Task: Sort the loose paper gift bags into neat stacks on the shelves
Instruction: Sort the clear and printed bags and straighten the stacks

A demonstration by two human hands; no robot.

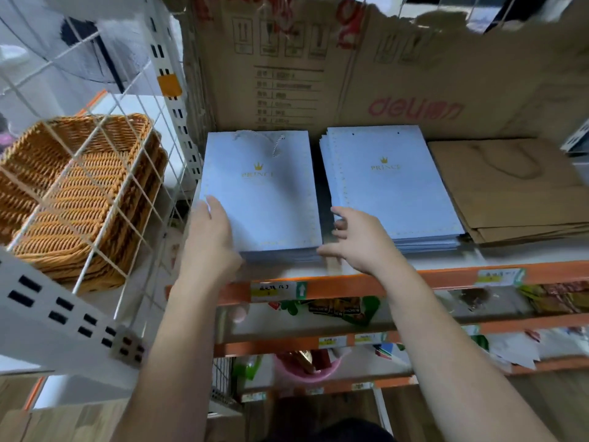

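Between the hands, flat on the white shelf with an orange front lip (446,277) — a stack of pale blue paper gift bags with a gold crown print (261,193). Just beside it on the right, a second pale blue stack (389,186). Long axis front to back, rope handle toward the rear. Left hand (207,237) flat, straight fingers laid along the stack's left edge, holding nothing. Right hand (360,240) loosely spread — thumb at the front right corner, fingers in the gap between the stacks.

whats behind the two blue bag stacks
A large brown cardboard box stands behind the left blue stack and right blue stack; whatever is behind the box is hidden.
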